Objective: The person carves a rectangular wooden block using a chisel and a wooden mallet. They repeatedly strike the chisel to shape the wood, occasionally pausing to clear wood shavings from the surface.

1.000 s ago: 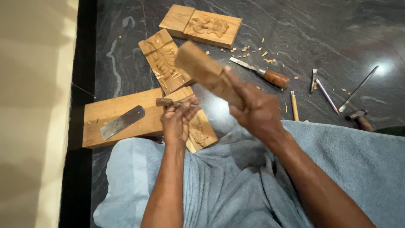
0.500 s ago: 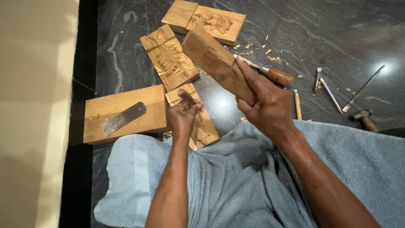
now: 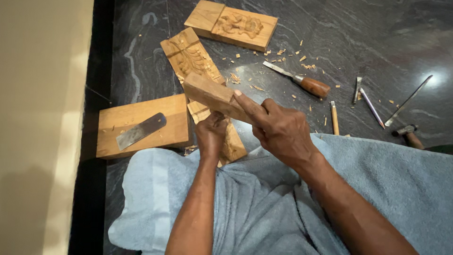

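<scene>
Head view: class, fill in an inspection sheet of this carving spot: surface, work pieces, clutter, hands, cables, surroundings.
Surface: dark stone floor.
Job's things: wooden mallet block; carved panel beneath.
Clutter: wood chips, chisel, metal blade on plain block, two other carved panels.
Hands: right hand grips the mallet block; left hand closed, its contents hidden.
Cables: nothing seen.
Surroundings: pale wall, blue towel across lap.

Dark veined stone floor (image 3: 377, 38) filling the view, pale cream wall (image 3: 42, 118) at nine o'clock, light glare (image 3: 436, 78) at two o'clock
</scene>
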